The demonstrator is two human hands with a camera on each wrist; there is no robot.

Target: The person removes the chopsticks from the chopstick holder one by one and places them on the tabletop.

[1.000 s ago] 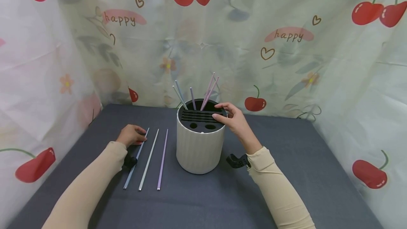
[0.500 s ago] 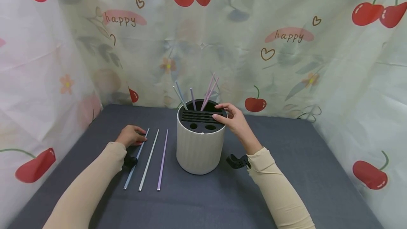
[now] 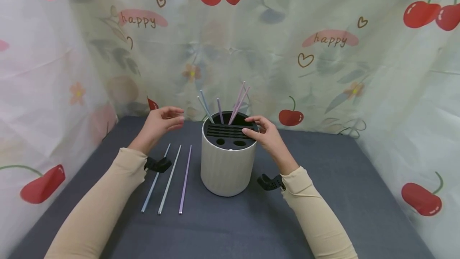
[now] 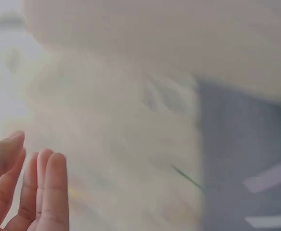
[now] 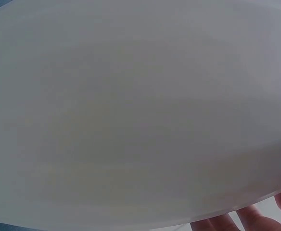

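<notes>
A white ribbed pen holder [image 3: 227, 171] with a black slotted top stands upright on the dark cloth. My right hand [image 3: 270, 141] holds its right rim, thumb and fingers bent over the edge. Several thin sticks lean in the rear opening: pink sticks [image 3: 238, 103], a purple stick [image 3: 220, 112] and bluish ones. Left of the holder, my left hand [image 3: 157, 126] is raised in the air with fingers extended and nothing in them; the left wrist view agrees. Below it lie a blue stick [image 3: 151, 191], a white stick [image 3: 169, 183] and a purple stick [image 3: 185, 181], roughly parallel.
A dark grey cloth [image 3: 323, 203] covers the table. A patterned curtain [image 3: 230, 59] with cherries closes off the back and both sides. Each wrist wears a black camera mount, the left one [image 3: 158, 165] hanging over the sticks.
My left hand has lifted off the blue stick, rising up and to the right. That stick stays on the cloth. My right hand keeps its place on the holder.
</notes>
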